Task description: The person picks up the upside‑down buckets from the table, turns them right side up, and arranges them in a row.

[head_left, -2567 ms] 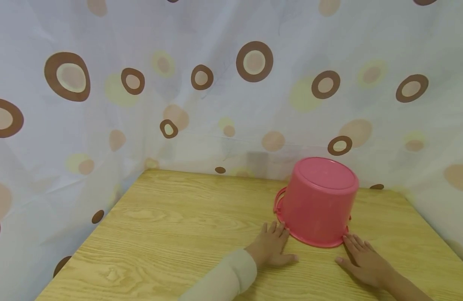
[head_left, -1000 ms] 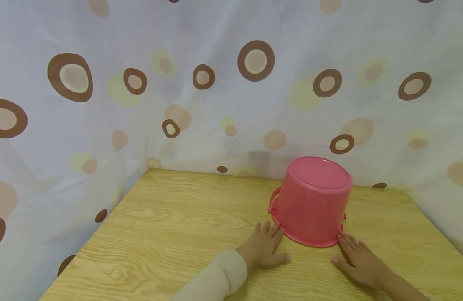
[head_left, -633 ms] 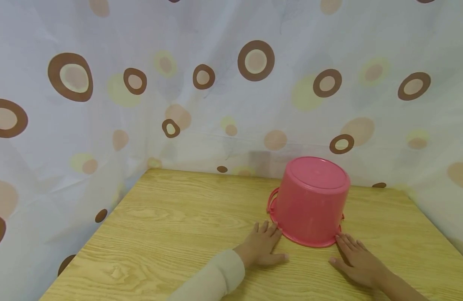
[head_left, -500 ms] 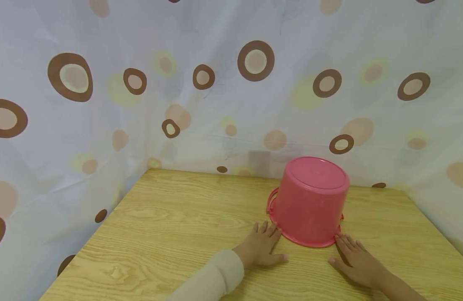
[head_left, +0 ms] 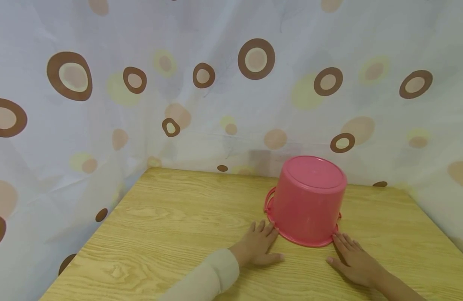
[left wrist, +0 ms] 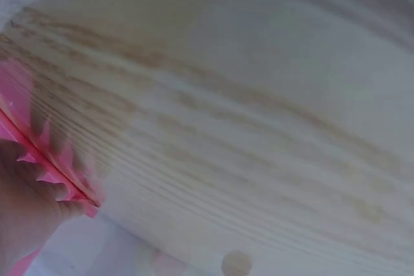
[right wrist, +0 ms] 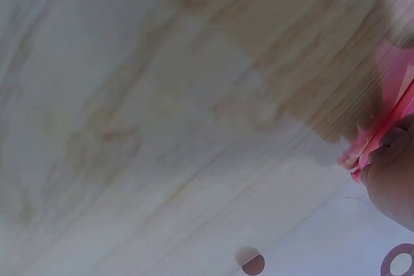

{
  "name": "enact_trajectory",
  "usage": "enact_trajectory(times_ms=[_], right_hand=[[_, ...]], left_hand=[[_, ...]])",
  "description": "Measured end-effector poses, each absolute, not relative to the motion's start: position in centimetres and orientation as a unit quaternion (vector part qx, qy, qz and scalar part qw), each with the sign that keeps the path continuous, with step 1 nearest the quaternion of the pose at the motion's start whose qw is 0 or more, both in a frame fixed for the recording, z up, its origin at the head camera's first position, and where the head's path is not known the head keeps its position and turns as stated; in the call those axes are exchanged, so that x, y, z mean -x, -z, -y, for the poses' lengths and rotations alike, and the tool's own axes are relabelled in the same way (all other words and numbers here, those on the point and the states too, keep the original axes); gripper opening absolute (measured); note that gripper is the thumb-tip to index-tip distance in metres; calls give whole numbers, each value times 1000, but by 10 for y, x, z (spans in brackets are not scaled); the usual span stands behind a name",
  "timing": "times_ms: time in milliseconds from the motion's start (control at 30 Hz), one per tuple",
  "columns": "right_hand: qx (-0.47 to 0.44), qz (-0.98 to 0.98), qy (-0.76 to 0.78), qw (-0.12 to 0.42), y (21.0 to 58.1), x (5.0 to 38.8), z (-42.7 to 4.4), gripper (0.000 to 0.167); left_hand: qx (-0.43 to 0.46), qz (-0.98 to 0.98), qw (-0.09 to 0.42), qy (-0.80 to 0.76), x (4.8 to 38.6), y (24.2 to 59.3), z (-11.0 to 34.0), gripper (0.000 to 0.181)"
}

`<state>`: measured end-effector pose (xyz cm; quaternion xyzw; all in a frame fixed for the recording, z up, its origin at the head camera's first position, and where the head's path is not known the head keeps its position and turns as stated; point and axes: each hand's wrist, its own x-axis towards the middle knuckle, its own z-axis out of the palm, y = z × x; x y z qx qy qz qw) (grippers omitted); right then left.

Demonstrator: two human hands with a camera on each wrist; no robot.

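Note:
A pink plastic bucket (head_left: 308,205) stands upside down on the wooden table, right of the middle in the head view. Its thin handle (head_left: 268,200) sticks out at the left by the rim. My left hand (head_left: 255,246) lies with spread, straight fingers, its fingertips touching the rim at the front left. At the front right, the straight fingers of my right hand (head_left: 353,261) touch the rim too. In both wrist views, the pink rim (left wrist: 48,159) shows at the fingers of each hand. Whatever may be under the bucket is hidden.
The wooden table (head_left: 160,225) extends to the left and front of the bucket. A pale curtain (head_left: 216,100) with brown and yellow circles hangs behind the table and on both sides.
The bucket has slid a short way to the left across the table. Both hands have moved left along with it, keeping their fingertips at its rim.

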<state>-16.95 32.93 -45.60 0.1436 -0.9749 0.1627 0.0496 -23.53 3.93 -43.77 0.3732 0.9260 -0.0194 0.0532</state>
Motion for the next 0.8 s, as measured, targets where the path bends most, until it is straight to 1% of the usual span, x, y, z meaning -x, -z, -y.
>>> enact_trajectory(times_ms=[100, 267, 500, 800], right_hand=[[-145, 976, -158, 50, 456, 169, -328, 70], [-151, 975, -153, 56, 455, 168, -327, 70], [-150, 974, -165, 48, 457, 167, -323, 70], [-163, 973, -144, 80, 457, 167, -319, 67]], left_hand=[[-371, -927, 58, 18, 234, 436, -38, 77], [-370, -927, 53, 20, 234, 438, -36, 77], [-374, -926, 51, 13, 234, 439, -32, 76], [-384, -922, 44, -7, 236, 441, -25, 75]])
